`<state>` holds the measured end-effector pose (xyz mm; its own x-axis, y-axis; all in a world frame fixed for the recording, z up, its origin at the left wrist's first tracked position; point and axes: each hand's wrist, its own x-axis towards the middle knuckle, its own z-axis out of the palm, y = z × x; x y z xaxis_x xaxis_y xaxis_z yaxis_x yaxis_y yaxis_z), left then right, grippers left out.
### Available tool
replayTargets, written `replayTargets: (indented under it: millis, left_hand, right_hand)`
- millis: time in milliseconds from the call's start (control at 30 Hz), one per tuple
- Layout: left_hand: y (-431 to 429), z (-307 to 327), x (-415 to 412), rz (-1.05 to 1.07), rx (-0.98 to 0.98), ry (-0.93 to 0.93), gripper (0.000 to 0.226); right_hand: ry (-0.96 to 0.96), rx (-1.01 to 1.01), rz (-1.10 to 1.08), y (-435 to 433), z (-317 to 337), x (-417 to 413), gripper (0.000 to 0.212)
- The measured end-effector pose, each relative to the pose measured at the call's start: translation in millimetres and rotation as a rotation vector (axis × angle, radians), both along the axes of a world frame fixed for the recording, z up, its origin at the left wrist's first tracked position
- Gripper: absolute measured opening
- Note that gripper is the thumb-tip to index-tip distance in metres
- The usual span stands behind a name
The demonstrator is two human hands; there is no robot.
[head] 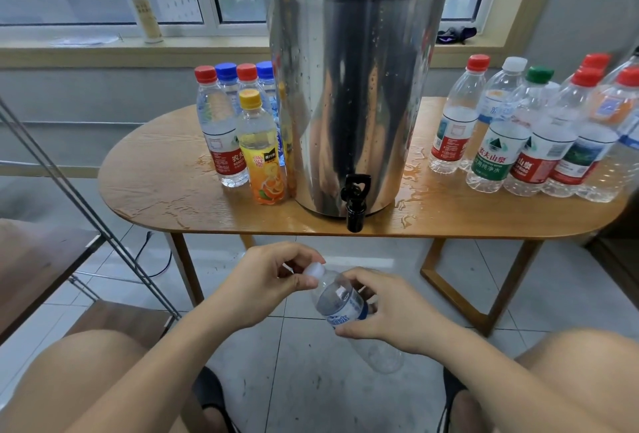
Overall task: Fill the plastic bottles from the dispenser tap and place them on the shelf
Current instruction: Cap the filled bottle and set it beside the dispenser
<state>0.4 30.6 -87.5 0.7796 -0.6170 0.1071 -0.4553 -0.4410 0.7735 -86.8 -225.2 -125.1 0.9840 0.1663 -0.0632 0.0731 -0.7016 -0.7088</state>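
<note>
A clear plastic bottle [340, 304] with a blue label lies tilted in front of me, below the table edge. My right hand [387, 311] grips its body. My left hand [273, 277] pinches its white cap [315, 270] between thumb and fingers. The steel dispenser [352, 87] stands mid-table, its black tap [355, 201] hanging over the front edge. Left of it stands a group of capped bottles [221, 128], among them an orange juice bottle [262, 149]. Several capped bottles [518, 135] stand to the right. The wooden shelf [41, 260] with a metal frame is at my left.
The wooden table [166, 190] is wet with puddles around the dispenser. A white pump bottle [143, 11] and a dark object [456, 34] sit on the windowsill. My knees frame the bottom of the view over a tiled floor.
</note>
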Motion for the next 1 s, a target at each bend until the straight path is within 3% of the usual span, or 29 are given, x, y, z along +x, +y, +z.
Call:
replayTargets:
  millis: [100,233,367,467,567,700,900,1000]
  left_hand:
    - [-2.8,-4.5,0.0,0.077,0.05,-0.036,0.014]
    - [-8.7,-14.2,-0.9,0.124,0.172,-0.141,0.045]
    - [-7.3,-12.0,-1.6,0.079,0.133,-0.144,0.054]
    - [-5.6,-3.6,-4.9,-0.006,-0.028,-0.076,0.044]
    - [-3.7,-3.5,-0.8,-0.026,-0.059,-0.062,0.036]
    - [-6.6,-3.4,3.8,0.098,-0.094,-0.039,0.029]
    - [-9.5,2.9,27.6,0.277,-0.051,-0.236,0.043]
    - [-9.8,1.7,44.3,0.3,0.034,-0.365,0.037]
  right_hand:
    - [-0.06,-0.071,-0.014,-0.8,-3.2,0.1,0.073]
    - [-0.086,-0.118,-0.012,-1.0,-5.9,0.7,0.076]
    - [-0.112,-0.089,-0.034,-2.7,-6.7,3.0,0.076]
    - [-0.127,-0.076,-0.05,-4.3,-8.9,5.0,0.076]
    - [-0.132,-0.067,-0.051,-5.5,-10.6,5.6,0.075]
    - [-0.145,-0.065,-0.051,-3.5,-12.4,6.0,0.075]
    - [-0.156,-0.036,-0.144,-2.7,-18.7,9.5,0.071]
    - [-0.166,-0.009,-0.206,-2.6,-18.7,11.4,0.069]
